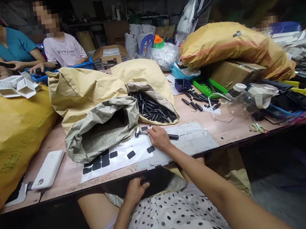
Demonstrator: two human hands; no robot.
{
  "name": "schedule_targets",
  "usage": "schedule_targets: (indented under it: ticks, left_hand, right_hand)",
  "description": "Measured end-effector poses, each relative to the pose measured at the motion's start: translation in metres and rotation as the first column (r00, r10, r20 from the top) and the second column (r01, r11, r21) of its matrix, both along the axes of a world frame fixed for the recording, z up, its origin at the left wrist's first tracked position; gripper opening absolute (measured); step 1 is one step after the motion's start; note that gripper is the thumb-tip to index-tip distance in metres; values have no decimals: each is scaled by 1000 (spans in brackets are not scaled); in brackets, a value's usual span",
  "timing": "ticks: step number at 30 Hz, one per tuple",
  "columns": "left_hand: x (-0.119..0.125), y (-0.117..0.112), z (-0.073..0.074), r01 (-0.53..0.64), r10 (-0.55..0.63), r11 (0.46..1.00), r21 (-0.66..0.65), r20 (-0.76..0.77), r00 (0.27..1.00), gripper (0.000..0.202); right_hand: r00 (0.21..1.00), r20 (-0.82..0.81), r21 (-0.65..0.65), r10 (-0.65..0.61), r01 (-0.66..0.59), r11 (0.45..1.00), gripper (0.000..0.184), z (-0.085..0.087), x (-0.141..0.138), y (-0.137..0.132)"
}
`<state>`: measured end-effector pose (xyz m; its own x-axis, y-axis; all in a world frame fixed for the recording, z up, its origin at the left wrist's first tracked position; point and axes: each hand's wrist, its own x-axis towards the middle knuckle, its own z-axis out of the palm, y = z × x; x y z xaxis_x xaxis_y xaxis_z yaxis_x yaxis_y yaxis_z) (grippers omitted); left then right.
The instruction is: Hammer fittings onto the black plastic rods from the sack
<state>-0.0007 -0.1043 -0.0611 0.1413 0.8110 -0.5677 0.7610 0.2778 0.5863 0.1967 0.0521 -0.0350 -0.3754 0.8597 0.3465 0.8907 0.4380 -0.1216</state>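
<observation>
My right hand rests over the white sheet and grey board, its fingers closed around a small hammer. The hammer's head, with a yellowish face, points left and its dark handle sticks out to the right. Below the table edge, near my lap, is my left hand with curled fingers; what they hold, if anything, is hidden. A white sheet carries several black rounded-square stickers. Beneath my right wrist lies a grey board. An opened sack full of black handle-like parts lies just beyond.
Another sack gapes toward me, its inside dark. Left are a white power bank and a big yellow sack. Right are a green tray, a clear jug and scissors. Two co-workers sit across the table.
</observation>
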Motion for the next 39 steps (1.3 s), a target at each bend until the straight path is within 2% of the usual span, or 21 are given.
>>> schedule_targets:
  ticks: [3,5,8,10,11,13,14,15,16,18,19,20,21,25,28,32,34,36,39]
  left_hand:
    - [5,5,-8,2,-10,997,-77,-110,994,40]
    - [5,8,0,122,-126,989,-82,-51,991,37]
    - [-1,17,32,354,-333,934,-57,231,914,31]
    - [-8,35,59,387,-348,922,-4,429,833,37]
    - [-12,48,71,337,-315,940,44,484,816,39]
    - [-21,83,88,100,-194,971,217,471,861,37]
    - [-25,103,94,-54,-95,942,331,418,904,32]
    - [-30,123,97,-209,43,867,452,351,935,27]
    - [-33,143,98,-332,201,763,555,284,937,24]
    - [-38,177,96,-436,466,584,684,156,871,22]
    - [-39,190,94,-441,553,542,716,91,828,24]
    - [-40,200,92,-430,606,535,727,24,795,26]
    - [-40,208,90,-414,633,552,724,-41,773,27]
    - [-38,219,86,-362,637,646,672,-212,741,25]
    - [-40,223,83,-347,643,655,672,-253,723,25]
    - [-47,230,80,-417,657,692,589,-273,703,22]
    - [-51,229,80,-439,653,708,553,-278,704,21]
    - [-55,222,80,-413,638,706,575,-265,723,20]
    - [-59,197,76,-325,563,668,670,-168,809,23]
  right_hand:
    - [1000,2,9,-5,5,1000,25,0,-1,0]
    - [1000,9,10,-11,11,1000,25,1,-1,0]
    - [1000,19,10,-15,15,1000,25,1,-2,0]
    - [1000,21,8,-17,17,1000,25,0,-3,-1]
    - [1000,21,6,-18,18,1000,25,0,-3,-1]
    - [1000,19,2,-21,21,1000,24,0,-3,-2]
    - [1000,17,0,-20,20,1000,24,0,-3,-2]
    - [1000,14,0,-17,17,1000,24,0,-3,-2]
    - [1000,10,2,-13,13,1000,24,0,-3,-2]
    - [1000,4,7,-2,2,1000,24,0,-2,-2]
    - [1000,2,9,1,-1,1000,23,0,-1,-2]
    - [1000,1,12,2,-2,1000,22,0,-1,-3]
    - [1000,1,13,1,-1,1000,20,0,-1,-3]
    - [1000,5,9,-7,7,1000,18,-1,0,-3]
    - [1000,9,2,-8,8,1000,19,-1,0,-3]
    - [1000,8,-2,-10,11,1000,19,0,-1,-3]
    - [1000,6,-5,-10,10,1000,19,0,-1,-2]
    - [1000,2,-7,-10,10,1000,19,-1,-2,-2]
    - [1000,-3,-9,-16,16,1000,20,-1,-2,-2]
